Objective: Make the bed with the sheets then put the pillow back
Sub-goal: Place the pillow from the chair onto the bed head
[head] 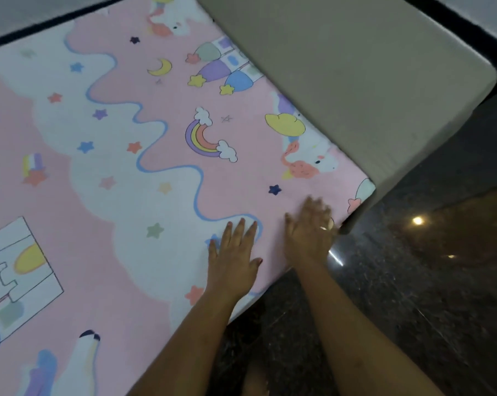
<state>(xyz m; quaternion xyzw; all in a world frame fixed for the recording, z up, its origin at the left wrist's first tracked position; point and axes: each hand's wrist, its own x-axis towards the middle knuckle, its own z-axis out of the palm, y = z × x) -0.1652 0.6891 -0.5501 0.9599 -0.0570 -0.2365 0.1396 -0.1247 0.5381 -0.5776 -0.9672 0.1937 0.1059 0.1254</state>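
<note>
Sheet [161,167] looks pretty much on: it lies flat, out to the corner at 4 o'clock, right by the beige frame [355,67] at 1 o'clock. Left hand [234,252] and right hand [310,232] are both flat on it around 5 o'clock, fingers straight, gripping nothing, the right one blurry. No pillow in view, so I'd guess that part's left.

A dark, speckled, polished stone floor [413,310] fills the near right. It mirrors a bright round light [417,220], a fainter glint [451,256] nearer and to its right, and a short white streak [335,257] further left. A beige padded panel [355,67] stands at the far right. A dark strip [41,32] runs along the far left, with a blurred grey surface [27,12] beyond it.
</note>
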